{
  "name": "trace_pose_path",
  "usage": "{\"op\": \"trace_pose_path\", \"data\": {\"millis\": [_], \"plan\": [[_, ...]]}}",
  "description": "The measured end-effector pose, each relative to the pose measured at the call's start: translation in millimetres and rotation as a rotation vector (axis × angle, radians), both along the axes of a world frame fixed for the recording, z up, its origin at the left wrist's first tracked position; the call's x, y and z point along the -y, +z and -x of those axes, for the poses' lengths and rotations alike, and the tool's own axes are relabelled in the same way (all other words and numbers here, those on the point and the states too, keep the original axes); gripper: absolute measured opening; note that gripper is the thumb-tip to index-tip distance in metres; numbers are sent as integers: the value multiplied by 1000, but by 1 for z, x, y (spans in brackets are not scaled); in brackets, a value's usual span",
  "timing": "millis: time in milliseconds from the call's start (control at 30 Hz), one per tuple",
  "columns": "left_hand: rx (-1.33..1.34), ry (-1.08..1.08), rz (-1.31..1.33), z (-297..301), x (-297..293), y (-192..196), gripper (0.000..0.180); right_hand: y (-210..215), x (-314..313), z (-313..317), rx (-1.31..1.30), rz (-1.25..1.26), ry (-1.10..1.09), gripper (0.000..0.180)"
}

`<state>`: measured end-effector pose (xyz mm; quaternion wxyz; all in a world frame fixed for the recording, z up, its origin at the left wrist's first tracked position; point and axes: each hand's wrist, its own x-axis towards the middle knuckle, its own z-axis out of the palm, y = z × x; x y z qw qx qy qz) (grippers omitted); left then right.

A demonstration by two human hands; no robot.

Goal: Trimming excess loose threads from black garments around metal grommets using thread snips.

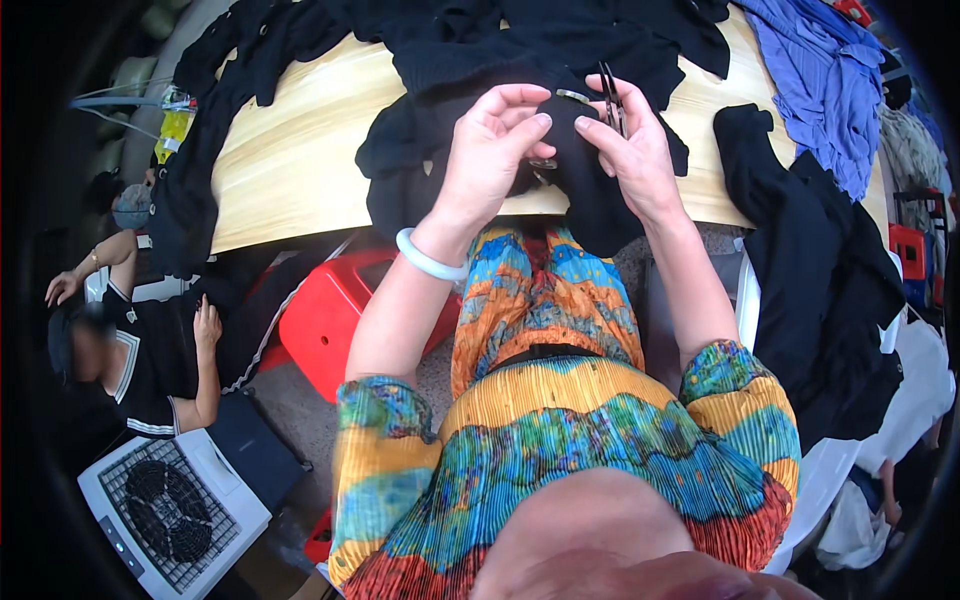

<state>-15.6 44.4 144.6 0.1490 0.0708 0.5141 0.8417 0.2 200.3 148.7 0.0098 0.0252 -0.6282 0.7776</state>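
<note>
Black garments lie bunched on the wooden table, and one black garment (460,110) is right under my hands. My left hand (480,150) is above it, thumb and fingers curved but apart, with nothing gripped between them. A small shiny piece (543,163) shows just beside its lower fingers; I cannot tell what it is. My right hand (640,160) holds dark thread snips (612,100) against the fingers, their slim points upward. Between the two hands, near the right fingertips, is another small shiny, curved piece (573,96).
The pale wooden table (290,150) has blue-violet cloth (815,80) at its far right. More black garments (810,270) hang over the right edge. A red stool (330,320) stands at left, near a seated person (150,350) and a fan unit (175,510).
</note>
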Motion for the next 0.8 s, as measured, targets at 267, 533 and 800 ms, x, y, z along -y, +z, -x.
{"op": "trace_pose_path", "data": {"millis": [267,533,800], "plan": [[-281,337,333,-11,-18,-17,21,-7,0,-2,60,39,-5,39],[-306,351,447,-8,-19,-20,18,-13,-5,-2,-62,-241,-5,41],[-60,158,351,-4,-12,-4,11,-12,-11,-10,-204,-440,-230,34]]}}
